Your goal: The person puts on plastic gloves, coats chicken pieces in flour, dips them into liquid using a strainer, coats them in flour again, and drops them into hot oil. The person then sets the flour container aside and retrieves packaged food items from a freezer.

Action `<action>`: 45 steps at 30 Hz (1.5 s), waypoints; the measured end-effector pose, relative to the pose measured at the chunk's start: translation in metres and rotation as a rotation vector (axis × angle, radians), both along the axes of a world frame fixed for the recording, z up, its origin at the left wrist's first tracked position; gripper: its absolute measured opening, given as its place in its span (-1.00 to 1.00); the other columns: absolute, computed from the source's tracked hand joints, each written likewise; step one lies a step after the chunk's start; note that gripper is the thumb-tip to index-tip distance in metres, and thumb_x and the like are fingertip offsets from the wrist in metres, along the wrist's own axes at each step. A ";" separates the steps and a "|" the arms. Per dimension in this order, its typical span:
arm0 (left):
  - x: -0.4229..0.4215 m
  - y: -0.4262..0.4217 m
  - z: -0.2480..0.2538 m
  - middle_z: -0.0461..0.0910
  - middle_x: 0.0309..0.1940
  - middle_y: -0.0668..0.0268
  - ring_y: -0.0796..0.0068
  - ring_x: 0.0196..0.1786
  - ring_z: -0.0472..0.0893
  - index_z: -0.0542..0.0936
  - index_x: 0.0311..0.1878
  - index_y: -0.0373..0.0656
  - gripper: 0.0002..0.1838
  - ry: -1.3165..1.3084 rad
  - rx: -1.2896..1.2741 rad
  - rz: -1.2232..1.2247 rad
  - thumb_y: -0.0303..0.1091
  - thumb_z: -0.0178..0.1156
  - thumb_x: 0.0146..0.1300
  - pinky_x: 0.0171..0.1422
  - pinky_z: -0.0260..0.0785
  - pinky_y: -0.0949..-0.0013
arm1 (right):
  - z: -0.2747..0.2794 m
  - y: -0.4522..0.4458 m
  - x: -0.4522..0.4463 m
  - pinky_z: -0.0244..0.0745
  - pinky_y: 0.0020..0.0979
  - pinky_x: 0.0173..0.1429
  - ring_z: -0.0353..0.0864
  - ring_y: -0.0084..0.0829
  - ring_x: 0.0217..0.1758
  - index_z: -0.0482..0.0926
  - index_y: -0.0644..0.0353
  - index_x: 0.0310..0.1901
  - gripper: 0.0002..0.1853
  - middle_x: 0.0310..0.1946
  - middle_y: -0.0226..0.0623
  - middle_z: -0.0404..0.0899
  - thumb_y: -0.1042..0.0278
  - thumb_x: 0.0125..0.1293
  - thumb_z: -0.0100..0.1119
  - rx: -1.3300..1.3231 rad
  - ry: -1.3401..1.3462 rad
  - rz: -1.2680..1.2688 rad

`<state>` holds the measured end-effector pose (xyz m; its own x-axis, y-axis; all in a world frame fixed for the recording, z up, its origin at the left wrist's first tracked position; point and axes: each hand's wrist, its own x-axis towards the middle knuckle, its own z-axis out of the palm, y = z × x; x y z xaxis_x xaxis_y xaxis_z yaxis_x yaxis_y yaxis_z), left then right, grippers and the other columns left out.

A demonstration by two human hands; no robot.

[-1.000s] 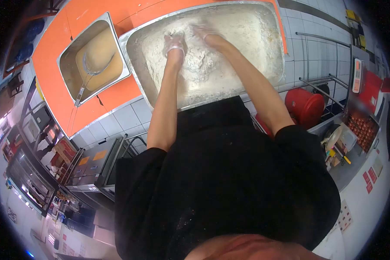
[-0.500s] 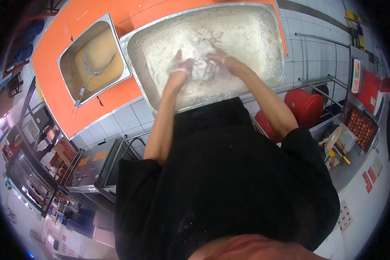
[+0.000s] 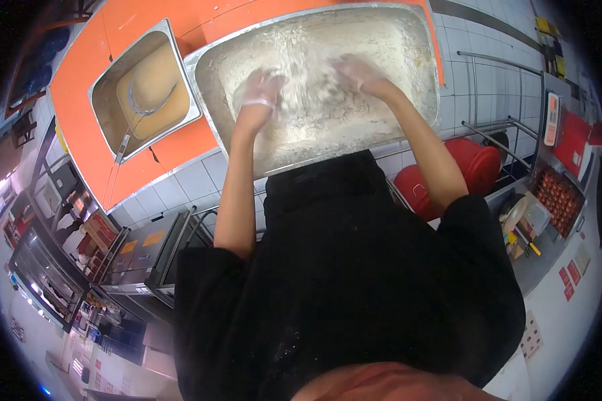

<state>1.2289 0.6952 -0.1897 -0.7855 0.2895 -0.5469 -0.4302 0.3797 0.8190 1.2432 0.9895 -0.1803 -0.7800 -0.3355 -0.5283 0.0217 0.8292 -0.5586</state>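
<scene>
A large metal tray (image 3: 277, 164) holds a layer of white flour (image 3: 381, 50). Over its left part is my left hand (image 3: 263, 90), in a clear glove, with fingers apart and nothing held. My right hand (image 3: 356, 72), also gloved, is over the middle of the tray, fingers spread and empty. Between the two hands, floury clumps (image 3: 308, 80) are blurred by motion, and some look airborne. Both hands are somewhat blurred too. Whether the fingertips touch the flour is hard to tell.
Left of the tray, a smaller metal pan (image 3: 107, 80) with tan liquid and a wire strainer (image 3: 144, 110) stands on the orange counter (image 3: 73, 100). Red buckets (image 3: 471, 164) are at the right below a metal rack. A tray of reddish-brown items (image 3: 556, 199) lies farther right.
My hands came together around the floury heap toward the tray's front, then moved apart, left and right. The heap between them has broken into scattered, blurred clumps.
</scene>
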 end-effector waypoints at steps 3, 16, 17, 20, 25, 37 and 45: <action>0.038 -0.006 -0.025 0.55 0.23 -0.14 -0.18 0.25 0.50 0.55 0.24 -0.22 -0.49 0.415 -0.509 -0.381 -0.03 -0.12 0.53 0.55 0.15 -0.07 | -0.052 -0.018 0.048 0.18 -0.14 0.63 0.21 -0.20 0.60 0.26 0.29 0.53 -0.45 0.52 -0.01 0.27 0.21 0.63 -0.13 -0.121 -0.140 -0.237; -0.034 0.056 -0.107 0.59 -0.06 0.27 0.38 0.04 0.57 0.58 0.00 -0.18 -0.72 -0.002 0.565 0.592 -0.17 0.06 0.49 0.23 0.45 0.26 | 0.033 -0.071 -0.030 -0.05 -0.03 0.72 0.04 -0.12 0.70 0.14 0.13 0.61 -0.22 0.62 0.04 0.08 -0.18 0.55 -0.01 -0.351 -0.139 -0.609; -0.026 0.052 -0.081 0.59 -0.06 0.27 0.36 0.03 0.57 0.58 0.01 -0.18 -0.70 -0.123 0.640 0.604 -0.15 0.07 0.48 0.24 0.45 0.25 | 0.055 -0.074 -0.031 -0.06 -0.03 0.72 0.03 -0.13 0.70 0.14 0.12 0.61 -0.23 0.61 0.07 0.08 -0.17 0.55 -0.01 -0.438 -0.242 -0.600; -0.004 0.010 -0.011 0.62 0.09 0.10 0.11 0.18 0.57 0.58 0.10 -0.26 -0.52 -0.451 0.735 0.541 0.01 0.06 0.47 0.37 0.38 0.10 | 0.002 -0.022 -0.010 -0.10 -0.03 0.73 0.01 -0.07 0.71 0.18 0.10 0.60 -0.27 0.59 0.15 0.11 -0.16 0.57 -0.05 -0.604 -0.278 -0.517; 0.058 -0.014 -0.106 0.54 0.13 -0.16 -0.20 0.20 0.50 0.58 0.01 -0.28 -0.51 0.657 -0.721 -0.190 0.02 -0.07 0.49 0.38 0.33 -0.06 | 0.002 -0.059 0.014 -0.06 -0.07 0.72 0.01 0.06 0.69 0.30 0.22 0.52 -0.41 0.58 0.22 0.10 0.06 0.61 -0.15 -0.241 -0.110 -0.364; 0.069 -0.039 -0.023 0.66 -0.15 -0.12 -0.15 -0.17 0.66 0.68 -0.16 -0.29 -0.71 0.566 -0.835 -0.853 -0.34 0.03 0.28 -0.03 0.49 -0.05 | -0.040 0.026 0.064 0.54 -0.09 0.23 0.67 0.11 0.01 0.36 0.42 0.43 -0.40 0.06 0.28 0.64 0.39 0.36 -0.06 0.465 -0.171 0.431; 0.085 0.034 -0.007 0.73 -0.09 0.11 0.21 -0.04 0.68 0.68 -0.05 -0.25 -0.67 -0.309 -0.064 -0.234 -0.23 0.01 0.50 0.05 0.48 0.16 | -0.017 -0.055 0.080 0.45 -0.22 0.29 0.58 -0.22 0.10 0.55 0.24 0.26 -0.54 0.09 -0.07 0.59 0.17 0.43 0.12 -0.530 -0.676 -0.797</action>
